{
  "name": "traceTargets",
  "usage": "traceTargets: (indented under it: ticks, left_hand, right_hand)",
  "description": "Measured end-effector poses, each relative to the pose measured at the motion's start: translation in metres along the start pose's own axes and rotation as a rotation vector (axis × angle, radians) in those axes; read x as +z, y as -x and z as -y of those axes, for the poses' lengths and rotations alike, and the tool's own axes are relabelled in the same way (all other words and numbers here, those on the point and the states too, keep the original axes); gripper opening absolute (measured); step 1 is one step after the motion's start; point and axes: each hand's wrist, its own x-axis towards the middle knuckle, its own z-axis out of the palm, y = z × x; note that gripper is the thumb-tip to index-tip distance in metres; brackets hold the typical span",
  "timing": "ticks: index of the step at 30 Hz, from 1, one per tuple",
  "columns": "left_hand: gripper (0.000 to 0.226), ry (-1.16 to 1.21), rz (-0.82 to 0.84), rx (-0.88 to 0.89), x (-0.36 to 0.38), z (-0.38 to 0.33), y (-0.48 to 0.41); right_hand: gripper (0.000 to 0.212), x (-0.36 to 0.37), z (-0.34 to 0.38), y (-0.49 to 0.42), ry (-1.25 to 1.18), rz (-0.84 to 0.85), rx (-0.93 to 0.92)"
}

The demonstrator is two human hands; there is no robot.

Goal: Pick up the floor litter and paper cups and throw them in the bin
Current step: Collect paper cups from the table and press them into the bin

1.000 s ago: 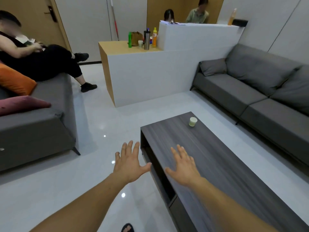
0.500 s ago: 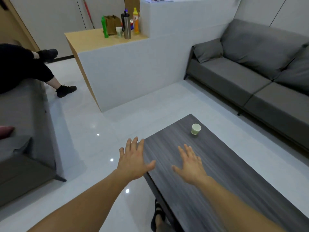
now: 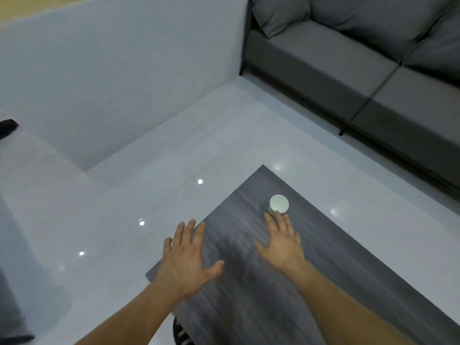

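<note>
A small white paper cup point(image 3: 279, 203) stands upright near the far corner of the dark wood coffee table point(image 3: 336, 282). My right hand point(image 3: 282, 241) hovers over the table with fingers spread and straight, its fingertips just short of the cup. My left hand point(image 3: 188, 255) is also spread flat, over the table's left edge, holding nothing. No bin and no floor litter are in view.
A grey sofa point(image 3: 348, 66) runs along the right, with a strip of glossy white floor point(image 3: 149, 195) between it and the table. A white counter wall point(image 3: 112, 83) stands ahead. Another grey sofa edge point(image 3: 10, 282) shows at the far left. My sandalled foot point(image 3: 181, 332) is beside the table.
The view has moved forward and tilted down. The cup now lies much closer, and my right hand has reached up to it. The seated person and the counter top have left the view.
</note>
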Motion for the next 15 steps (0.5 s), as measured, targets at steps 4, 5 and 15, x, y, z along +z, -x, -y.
traceTargets:
  ticks: [4, 5, 15]
  left_hand:
    - [0.101, 0.014, 0.015, 0.058, 0.036, 0.001, -0.059]
    - [0.101, 0.013, 0.017, 0.071, 0.046, 0.001, -0.067]
    - [0.100, 0.106, 0.073, 0.045, 0.102, 0.023, -0.086]
  right_hand:
    - [0.083, 0.007, -0.028, -0.082, 0.029, -0.042, 0.096]
    - [0.083, 0.010, -0.034, -0.100, 0.044, -0.037, 0.105]
    - [0.061, 0.059, -0.059, -0.172, 0.009, -0.027, 0.129]
